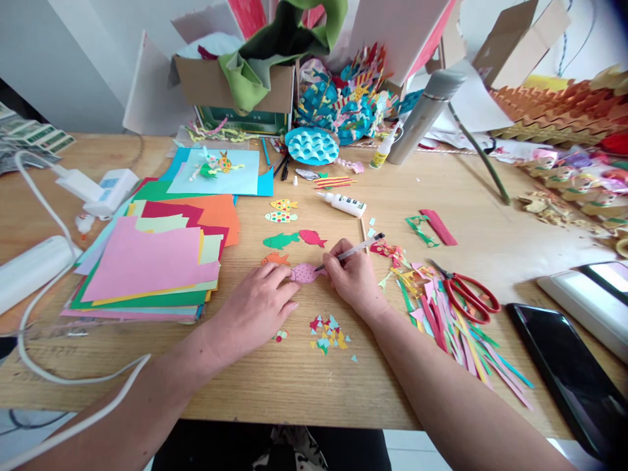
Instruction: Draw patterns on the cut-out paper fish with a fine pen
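Note:
A pink paper fish [306, 273] covered in dark dots lies flat on the table between my hands. My left hand [260, 296] rests palm down, fingers stretched out, with its fingertips on the fish's left end. Held in my right hand [354, 278] is a pen [350, 251], its tip at the fish's tail end. Just above lie an orange paper fish [275, 259], partly under my left fingers, a green one [280, 241] and a red one [313, 238]. Two spotted fish [281, 216] are farther up. Small paper triangles [330, 335] are scattered below.
Coloured paper sheets [147, 261] are stacked on the left, near a white cable [44, 373]. A glue bottle [346, 204] lies ahead. Red-handled scissors [466, 294], paper strips [456, 327] and a phone [564, 373] are on the right. A grey flask [426, 118] stands behind.

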A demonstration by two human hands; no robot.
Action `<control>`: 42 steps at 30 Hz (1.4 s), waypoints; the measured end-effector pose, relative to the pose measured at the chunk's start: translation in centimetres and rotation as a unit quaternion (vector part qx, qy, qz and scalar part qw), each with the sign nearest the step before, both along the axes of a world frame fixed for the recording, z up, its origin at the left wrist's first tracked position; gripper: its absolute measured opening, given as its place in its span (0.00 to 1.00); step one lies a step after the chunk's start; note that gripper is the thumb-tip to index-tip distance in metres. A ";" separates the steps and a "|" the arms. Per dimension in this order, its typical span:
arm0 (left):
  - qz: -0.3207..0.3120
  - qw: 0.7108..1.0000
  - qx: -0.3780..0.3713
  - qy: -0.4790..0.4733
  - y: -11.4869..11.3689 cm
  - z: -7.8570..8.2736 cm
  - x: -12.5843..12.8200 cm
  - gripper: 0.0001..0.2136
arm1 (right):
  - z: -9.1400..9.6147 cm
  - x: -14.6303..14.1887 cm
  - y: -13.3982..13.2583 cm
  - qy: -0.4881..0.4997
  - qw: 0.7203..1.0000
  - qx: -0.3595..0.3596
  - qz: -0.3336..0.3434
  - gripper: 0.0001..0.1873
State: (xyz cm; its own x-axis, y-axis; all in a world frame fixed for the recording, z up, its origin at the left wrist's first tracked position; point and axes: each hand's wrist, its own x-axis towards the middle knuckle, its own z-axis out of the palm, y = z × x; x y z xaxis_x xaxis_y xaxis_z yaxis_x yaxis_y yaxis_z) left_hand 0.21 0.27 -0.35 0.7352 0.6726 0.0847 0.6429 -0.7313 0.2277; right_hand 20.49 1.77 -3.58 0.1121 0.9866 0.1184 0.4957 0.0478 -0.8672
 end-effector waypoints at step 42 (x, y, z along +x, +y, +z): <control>0.002 1.000 0.003 0.001 0.0 0.0 0.0 0.10 | -0.1 0.2 -0.1 -0.012 1.000 0.007 0.000 0.08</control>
State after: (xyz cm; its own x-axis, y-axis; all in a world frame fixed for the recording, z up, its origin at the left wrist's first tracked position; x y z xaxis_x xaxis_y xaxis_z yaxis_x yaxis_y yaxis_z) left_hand 0.20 0.30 -0.34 0.7325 0.6753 0.0861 0.6466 -0.7298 0.2222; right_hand 20.69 1.70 -3.68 0.1097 0.9848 0.1349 0.5170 0.0594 -0.8539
